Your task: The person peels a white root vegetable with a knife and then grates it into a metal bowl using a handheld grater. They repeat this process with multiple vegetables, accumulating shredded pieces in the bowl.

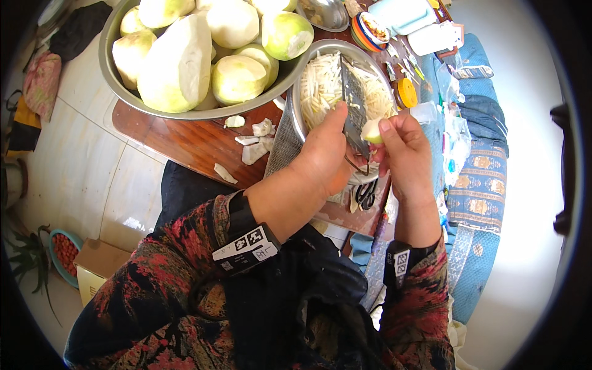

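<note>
My left hand [326, 150] grips the near end of a flat metal grater [354, 101], which slants into a steel bowl [298, 113]. Pale vegetable shreds [319, 85] fill the bowl on both sides of the grater. Between the thumb and fingers of my right hand [404, 148] is a small piece of pale green radish [371, 131], close against the grater's right side. Whether the piece touches the grater's face is hard to tell. Up and to the left, a large metal basin [152, 110] is heaped with peeled radishes [178, 64], whitish with green patches.
Peel scraps [254, 150] lie on the brown wooden table [185, 143]. Black-handled scissors [366, 196] rest below the bowl. To its right stand a yellow-lidded jar [405, 93] and stacked colourful bowls [365, 32]. A blue patterned sofa [478, 166] borders the right side.
</note>
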The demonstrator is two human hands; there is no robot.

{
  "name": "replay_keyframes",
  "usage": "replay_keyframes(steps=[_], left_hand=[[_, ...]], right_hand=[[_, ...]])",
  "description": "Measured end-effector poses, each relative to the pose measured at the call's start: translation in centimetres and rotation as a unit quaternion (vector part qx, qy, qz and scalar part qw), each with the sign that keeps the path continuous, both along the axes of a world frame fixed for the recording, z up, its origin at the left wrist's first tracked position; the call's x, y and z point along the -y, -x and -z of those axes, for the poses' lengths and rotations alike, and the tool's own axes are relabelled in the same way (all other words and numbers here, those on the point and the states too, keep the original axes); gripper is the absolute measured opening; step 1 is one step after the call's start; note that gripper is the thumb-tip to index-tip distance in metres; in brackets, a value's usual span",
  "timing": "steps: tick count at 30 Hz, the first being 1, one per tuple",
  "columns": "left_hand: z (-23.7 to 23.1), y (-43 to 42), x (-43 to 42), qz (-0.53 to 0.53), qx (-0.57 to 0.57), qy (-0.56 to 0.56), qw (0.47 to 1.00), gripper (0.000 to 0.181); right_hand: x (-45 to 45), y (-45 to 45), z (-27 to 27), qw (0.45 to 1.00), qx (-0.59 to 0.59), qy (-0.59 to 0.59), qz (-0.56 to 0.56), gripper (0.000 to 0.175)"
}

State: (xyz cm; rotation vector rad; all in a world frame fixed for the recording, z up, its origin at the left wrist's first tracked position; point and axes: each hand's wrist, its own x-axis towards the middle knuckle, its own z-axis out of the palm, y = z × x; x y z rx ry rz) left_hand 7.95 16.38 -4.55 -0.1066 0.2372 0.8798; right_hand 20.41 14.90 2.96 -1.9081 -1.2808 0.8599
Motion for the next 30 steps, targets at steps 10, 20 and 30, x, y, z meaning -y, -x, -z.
replay_keyframes(steps=[10,20,30], left_hand=[[-0.2,0.0,0.1,-0.012,0.012,0.009,1.0,0.042],[0.9,-0.6,0.1,-0.003,0.013,0.019,1.0,0.041],[0.8,-1.1,0.1,-0.001,-0.025,0.062,0.998,0.04]], right_hand=[[3.1,0.3,-1.0,0.965,0.219,-0.066,-0.13,0.016],[2.9,1.2,0.0,0.881,0.383,-0.193,-0.199,0.012],[0.3,-1.3,1.6,0.931,0.33,-0.109,-0.115,0.012]])
